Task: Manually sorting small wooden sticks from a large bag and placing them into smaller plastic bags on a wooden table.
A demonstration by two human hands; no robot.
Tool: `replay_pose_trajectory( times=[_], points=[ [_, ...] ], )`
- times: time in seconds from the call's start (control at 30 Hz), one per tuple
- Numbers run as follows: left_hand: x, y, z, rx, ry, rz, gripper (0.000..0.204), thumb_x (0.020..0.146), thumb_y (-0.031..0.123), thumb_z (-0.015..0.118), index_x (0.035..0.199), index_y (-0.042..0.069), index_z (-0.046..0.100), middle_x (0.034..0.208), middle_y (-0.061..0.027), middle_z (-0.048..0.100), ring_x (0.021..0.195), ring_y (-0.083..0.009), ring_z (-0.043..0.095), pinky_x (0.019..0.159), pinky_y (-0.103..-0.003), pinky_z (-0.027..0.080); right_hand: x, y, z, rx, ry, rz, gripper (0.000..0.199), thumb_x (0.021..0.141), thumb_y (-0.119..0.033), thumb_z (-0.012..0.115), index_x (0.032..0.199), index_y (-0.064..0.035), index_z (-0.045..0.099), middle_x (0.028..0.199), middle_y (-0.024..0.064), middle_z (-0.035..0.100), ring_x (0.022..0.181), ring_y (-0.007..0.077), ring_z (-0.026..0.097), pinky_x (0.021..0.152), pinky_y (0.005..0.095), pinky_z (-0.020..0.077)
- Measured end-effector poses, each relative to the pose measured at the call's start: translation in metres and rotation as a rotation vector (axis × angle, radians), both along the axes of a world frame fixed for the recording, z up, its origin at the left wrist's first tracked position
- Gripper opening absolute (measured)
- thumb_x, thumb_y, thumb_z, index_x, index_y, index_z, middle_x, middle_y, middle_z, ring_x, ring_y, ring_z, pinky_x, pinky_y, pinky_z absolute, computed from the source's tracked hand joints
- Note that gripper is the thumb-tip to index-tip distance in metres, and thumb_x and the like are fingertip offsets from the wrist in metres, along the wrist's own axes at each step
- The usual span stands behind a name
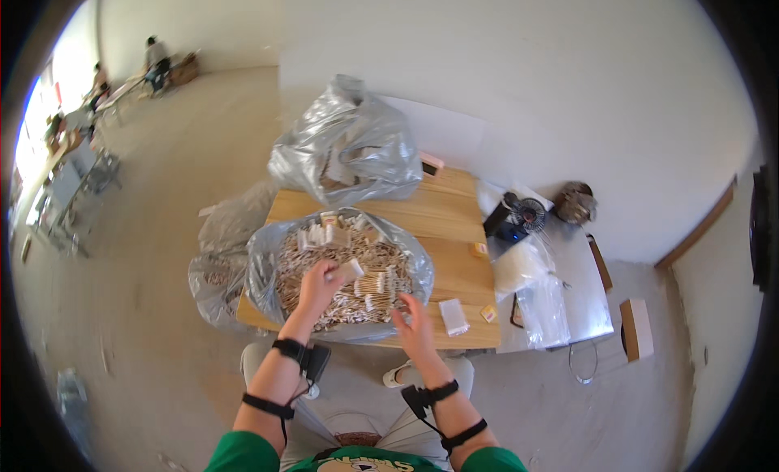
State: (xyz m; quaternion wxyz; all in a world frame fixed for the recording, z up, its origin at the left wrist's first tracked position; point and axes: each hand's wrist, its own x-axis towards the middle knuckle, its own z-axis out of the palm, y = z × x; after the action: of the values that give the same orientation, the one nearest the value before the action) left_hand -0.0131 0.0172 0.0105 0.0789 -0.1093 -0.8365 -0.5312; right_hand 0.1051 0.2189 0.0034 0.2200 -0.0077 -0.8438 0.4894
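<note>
Centre of frame: left hand (318, 282) pinches a small white packet (350, 270) above the open bag (261, 265) of swabs (369, 287). Right hand (414, 326), fingers spread and empty, hovers at the bag's lower right rim, on the wooden table (442, 220).

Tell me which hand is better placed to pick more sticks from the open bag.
Probably the right hand: it hovers open at the bag's near rim beside the sticks, while the left hand already holds a small white bundle.

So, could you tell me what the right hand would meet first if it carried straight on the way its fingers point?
Probably the heap of small sticks in the open bag, just beyond the right hand; depth is unclear.
</note>
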Motion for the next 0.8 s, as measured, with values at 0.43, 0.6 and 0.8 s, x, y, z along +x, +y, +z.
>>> replay_pose_trajectory(
  times=[0.43,0.6,0.8],
  points=[
    [0.088,0.000,0.000,0.334,-0.577,-0.357,0.013,0.092,0.015,0.054,0.087,0.004,0.057,0.075,-0.0034,0.061,0.064,-0.0106,0.058,0.055,-0.024,0.046,-0.002,-0.023,-0.015,-0.724,-0.217,0.059,0.023,0.090,-0.017,0.058,0.106,-0.0006,0.056,0.079,0.0018,0.058,0.063,0.0065,0.053,0.052,0.0226,0.0442],
    [0.097,-0.002,0.017,0.370,-0.654,-0.487,0.013,0.090,0.013,0.056,0.079,0.005,0.058,0.071,-0.0028,0.060,0.060,-0.0103,0.055,0.053,-0.023,0.044,0.008,-0.021,-0.010,-0.666,-0.320,0.086,0.022,0.088,-0.018,0.061,0.102,-0.0002,0.058,0.079,0.0054,0.059,0.065,0.0128,0.056,0.055,0.0274,0.0457],
    [0.108,0.012,-0.007,0.575,-0.663,-0.223,0.013,0.085,0.013,0.062,0.073,0.009,0.059,0.065,0.0003,0.058,0.056,-0.0068,0.052,0.048,-0.020,0.038,0.039,-0.040,0.032,0.009,0.057,0.048,0.022,0.082,-0.010,0.063,0.101,-0.0015,0.059,0.089,0.0137,0.058,0.081,0.0272,0.058,0.066,0.0336,0.0480]
  ],
)
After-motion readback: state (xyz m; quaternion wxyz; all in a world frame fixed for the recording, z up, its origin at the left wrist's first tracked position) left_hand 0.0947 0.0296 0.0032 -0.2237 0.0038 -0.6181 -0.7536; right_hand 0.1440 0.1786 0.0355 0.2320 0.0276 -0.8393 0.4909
